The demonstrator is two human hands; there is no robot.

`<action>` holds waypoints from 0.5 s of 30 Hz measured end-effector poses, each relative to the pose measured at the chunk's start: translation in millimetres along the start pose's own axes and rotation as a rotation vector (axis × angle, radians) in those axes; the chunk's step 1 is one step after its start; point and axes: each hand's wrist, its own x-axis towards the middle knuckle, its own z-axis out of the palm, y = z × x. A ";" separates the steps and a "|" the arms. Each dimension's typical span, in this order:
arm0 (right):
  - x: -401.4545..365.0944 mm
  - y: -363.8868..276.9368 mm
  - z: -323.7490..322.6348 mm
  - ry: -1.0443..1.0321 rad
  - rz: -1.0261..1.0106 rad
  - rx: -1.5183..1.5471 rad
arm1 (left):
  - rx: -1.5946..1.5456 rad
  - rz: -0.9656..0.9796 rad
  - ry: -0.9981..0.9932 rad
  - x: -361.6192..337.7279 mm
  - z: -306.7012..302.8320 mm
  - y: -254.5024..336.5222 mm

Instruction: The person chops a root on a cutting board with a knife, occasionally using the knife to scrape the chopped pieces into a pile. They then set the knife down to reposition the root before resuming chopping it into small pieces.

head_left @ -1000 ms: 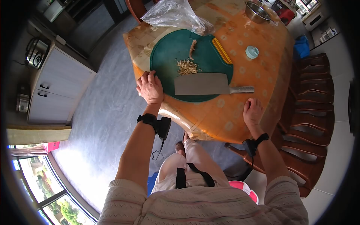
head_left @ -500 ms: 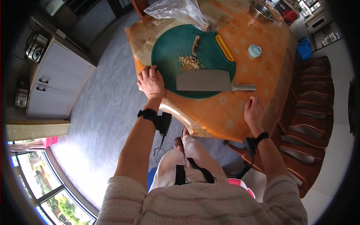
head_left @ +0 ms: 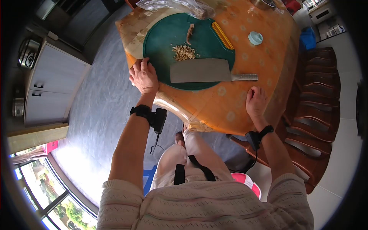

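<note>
My left hand (head_left: pixel 144 76) rests at the table's edge, its fingers spread and touching the rim of the round green cutting board (head_left: pixel 157 44). It holds nothing. Loosely curled, my right hand (head_left: pixel 256 101) lies on the tablecloth near the right edge, below the cleaver's handle, with nothing visible in it. The cleaver (head_left: pixel 200 71) lies flat across the lower part of the board, its metal handle pointing right past the rim. Just above the blade is a heap of chopped pale-brown bits (head_left: pixel 184 53). A thin, brown, uneven strip (head_left: pixel 190 33) sits above that heap.
An orange patterned cloth (head_left: pixel 249 57) covers the table. A clear plastic bag (head_left: pixel 174 5) lies behind the board, and a pale blue lid-like object (head_left: pixel 255 38) is to its right. A metal bowl (head_left: pixel 263 4) stands far back. Wooden chairs (head_left: pixel 314 99) line the right side.
The camera view has shifted, so the table appears higher and further left. Both hands, the cleaver and the chopped heap keep their places on the table.
</note>
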 end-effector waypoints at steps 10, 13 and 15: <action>1.4 2.2 2.4 0.011 -0.025 0.029 | -0.018 0.006 0.008 0.7 -1.3 0.5; -0.5 2.6 3.0 0.001 -0.014 0.025 | -0.005 0.019 0.010 0.5 -2.1 0.3; 0.9 3.1 3.0 -0.007 -0.010 0.031 | -0.025 -0.001 -0.009 0.5 -2.4 0.7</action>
